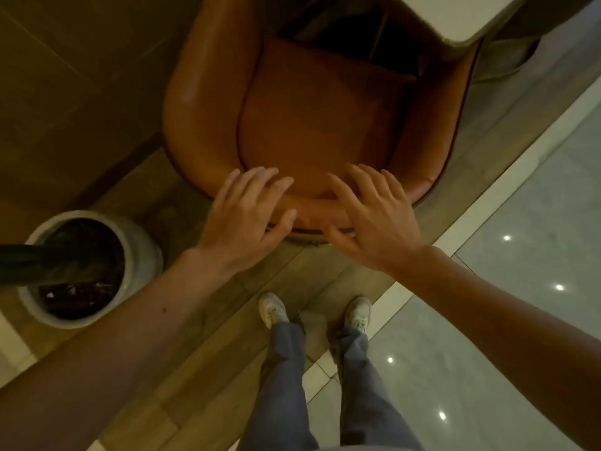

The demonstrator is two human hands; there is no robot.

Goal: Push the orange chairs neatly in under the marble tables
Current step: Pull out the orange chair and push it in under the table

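Two hands, left [242, 219] and right [374, 216], splayed flat on orange chair [312, 125] backrest; marble table [455, 17] corner above seat; wood floor [201, 369]

Down at your left sits a pale round planter [143, 252] full of dark soil, a dark stem [39, 263] leaning out. Wooden floorboards [208, 346] meet glossy grey tiles [527, 249] spotted with light reflections.

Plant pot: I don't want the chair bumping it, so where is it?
Head view, lower left: the pot stands on the floor, left of the chair, beside the left hand.
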